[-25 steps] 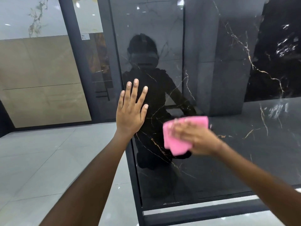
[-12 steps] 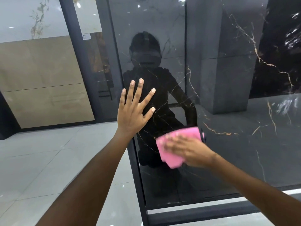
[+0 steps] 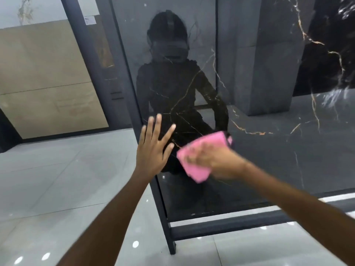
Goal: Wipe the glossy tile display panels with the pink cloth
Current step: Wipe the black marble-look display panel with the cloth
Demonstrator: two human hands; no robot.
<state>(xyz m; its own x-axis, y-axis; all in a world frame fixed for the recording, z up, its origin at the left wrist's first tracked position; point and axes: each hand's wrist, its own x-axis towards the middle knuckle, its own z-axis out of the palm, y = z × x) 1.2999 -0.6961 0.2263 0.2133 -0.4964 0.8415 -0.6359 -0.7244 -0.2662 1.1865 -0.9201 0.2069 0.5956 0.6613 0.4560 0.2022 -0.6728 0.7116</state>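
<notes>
A glossy black marble tile panel [image 3: 269,150] with gold veins stands in a dark metal frame and mirrors a person. My right hand [image 3: 217,160] presses the pink cloth [image 3: 197,169] flat against the lower part of the panel; the hand is blurred with motion. My left hand [image 3: 153,148] rests with spread, straight fingers on the panel's left edge, just left of the cloth.
The dark frame post [image 3: 163,208] and its bottom rail [image 3: 221,227] stand on a glossy grey tiled floor [image 3: 57,189]. Beige tile panels [image 3: 48,83] lean at the back left behind another dark frame post [image 3: 90,54].
My right hand has slid the cloth down and to the left across the panel. My left hand has stayed on the panel's edge while the view tilted downward.
</notes>
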